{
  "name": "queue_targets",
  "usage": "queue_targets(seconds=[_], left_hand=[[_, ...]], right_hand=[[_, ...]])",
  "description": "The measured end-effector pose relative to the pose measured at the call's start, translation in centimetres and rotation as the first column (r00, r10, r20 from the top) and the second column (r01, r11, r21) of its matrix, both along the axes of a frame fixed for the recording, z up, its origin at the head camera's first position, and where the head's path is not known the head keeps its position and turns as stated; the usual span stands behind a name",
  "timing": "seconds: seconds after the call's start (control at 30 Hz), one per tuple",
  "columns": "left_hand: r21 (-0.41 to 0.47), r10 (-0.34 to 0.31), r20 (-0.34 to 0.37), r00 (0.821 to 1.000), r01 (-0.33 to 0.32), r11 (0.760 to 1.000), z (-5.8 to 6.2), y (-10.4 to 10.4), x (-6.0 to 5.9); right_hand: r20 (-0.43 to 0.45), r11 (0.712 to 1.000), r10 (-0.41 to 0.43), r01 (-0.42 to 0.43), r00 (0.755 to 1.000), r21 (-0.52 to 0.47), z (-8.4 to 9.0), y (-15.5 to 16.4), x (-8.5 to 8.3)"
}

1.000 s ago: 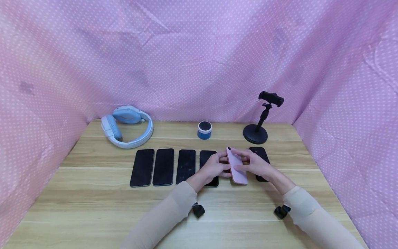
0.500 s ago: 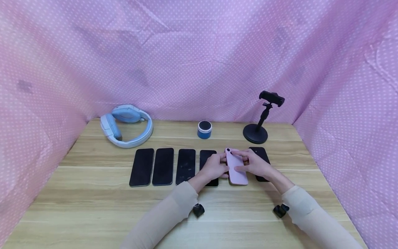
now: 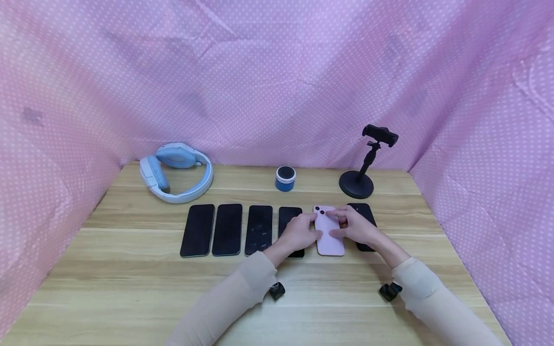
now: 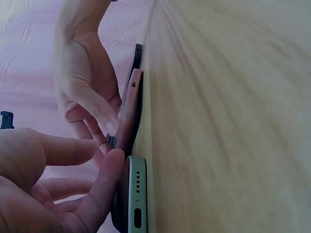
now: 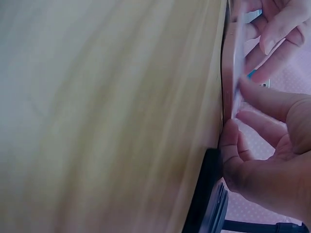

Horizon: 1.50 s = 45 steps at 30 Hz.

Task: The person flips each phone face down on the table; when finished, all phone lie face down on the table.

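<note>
Pink phone, head view: the pink phone (image 3: 330, 242) is at the tabletop (image 3: 329, 312), back up, between the nearest dark phone (image 3: 289, 215) and the black phone (image 3: 366, 215).
Pink phone, change: compared with one second ago, the tilt is reduced; the back now faces up more squarely, and two camera lenses (image 3: 322, 212) show instead of one.
Left hand, head view: the left hand (image 3: 297, 231) overlaps the nearest dark phone; bent thumb and forefinger grip the left edge of the pink phone, a gap between them.
Right hand, head view: the right hand (image 3: 358, 226) holds the right side; thumb on the back, forefinger near the lenses, the two spread apart.
Pink phone, left wrist view: the port end is visible, with a dark band beneath. Full contact with the tabletop cannot be confirmed.
Nearest dark phone, left wrist view: its green frame lies just beside the left fingertips.
Right fingers, right wrist view: one digit meets the back, another the side edge, pinching the pink phone; some left fingers are partly hidden.
Row alignment: judged nearly complete; the phone appears almost level and lined up, with release pending.
</note>
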State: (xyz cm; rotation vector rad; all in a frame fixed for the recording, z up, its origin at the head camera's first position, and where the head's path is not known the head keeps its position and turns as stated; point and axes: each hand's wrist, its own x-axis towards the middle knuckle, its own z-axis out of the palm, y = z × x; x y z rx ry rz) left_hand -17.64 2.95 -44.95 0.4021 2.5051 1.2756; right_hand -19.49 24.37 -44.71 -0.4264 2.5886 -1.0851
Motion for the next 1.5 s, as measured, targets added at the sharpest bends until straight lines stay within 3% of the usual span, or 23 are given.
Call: queue_targets(seconds=[0.17,0.4,0.5,0.63,0.73,0.83,0.93,1.03,1.17,1.3,1.5], left_hand=[[-0.058,-0.01,-0.055,0.998,0.007,0.998,0.0,0.1,0.1],[0.003,0.009,-0.029,1.0,-0.009,1.0,-0.4,0.1,0.4],[0.044,-0.003,-0.04,0.999,0.005,0.999,-0.7,-0.2,0.7],[0.119,-0.042,-0.144,0.989,0.059,0.991,-1.0,-1.5,1.1],[0.168,-0.041,-0.231,0.972,0.081,0.982,-0.5,-3.1,1.3],[0.216,-0.024,-0.258,0.966,0.082,0.973,0.4,-5.0,1.2],[0.245,-0.012,-0.233,0.972,0.071,0.967,1.0,-6.8,1.1],[0.269,0.006,-0.214,0.977,0.053,0.962,1.2,-8.1,1.1],[0.329,0.024,-0.139,0.99,0.023,0.944,0.8,-9.2,1.4],[0.41,0.011,-0.03,0.999,0.002,0.912,0.4,-9.6,1.8],[0.462,-0.011,0.033,0.999,-0.005,0.887,-0.1,-9.6,2.3]], right_hand=[[-0.011,0.999,0.007,-0.007,1.0,0.032,0.2,-0.1,0.1],[-0.002,0.999,0.017,-0.017,1.0,0.034,0.2,-0.1,0.1],[-0.048,0.997,0.049,-0.046,0.998,0.058,0.2,-0.3,0.5],[-0.181,0.981,0.145,-0.117,0.973,0.158,0.7,-1.3,1.7],[-0.215,0.982,0.173,-0.152,0.961,0.111,1.3,-2.5,2.3],[-0.123,0.984,0.148,-0.159,0.981,-0.08,1.8,-3.6,2.4],[0.005,0.958,0.145,-0.139,0.989,-0.251,1.9,-4.4,2.4],[0.108,0.929,0.151,-0.104,0.983,-0.356,1.7,-5.0,2.3],[0.212,0.91,0.167,-0.068,0.963,-0.41,1.5,-5.6,2.1],[0.299,0.915,0.163,-0.031,0.94,-0.402,1.7,-6.0,2.0],[0.386,0.917,0.132,0.035,0.913,-0.397,1.8,-6.5,1.7]])
